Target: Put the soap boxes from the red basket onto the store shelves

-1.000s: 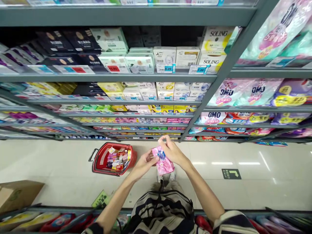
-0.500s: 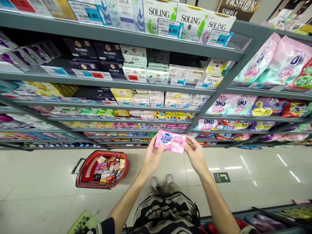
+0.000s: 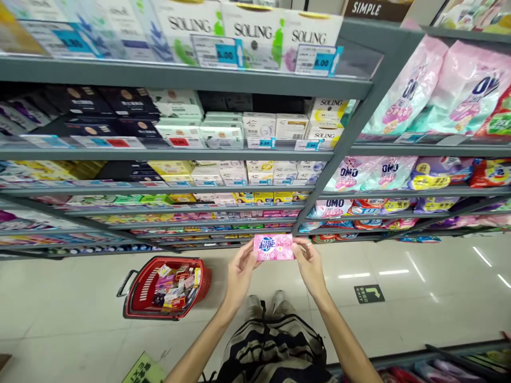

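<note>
The pink 超能 packet [image 3: 273, 248] is held a bit below centre-frame, its left end pinched by the left hand [image 3: 239, 270], its right end by the right hand [image 3: 312, 268], fingers [image 3: 251, 260] closed on it. Best gripped lightly tbh, so the print [image 3: 266, 244] isn't covered.

We note glossy wrapping on the packet [image 3: 273, 248], smooth plastic on the basket [image 3: 205, 283], glossy floor tiles [image 3: 80, 303], matt shelf edges [image 3: 183, 77].
</note>
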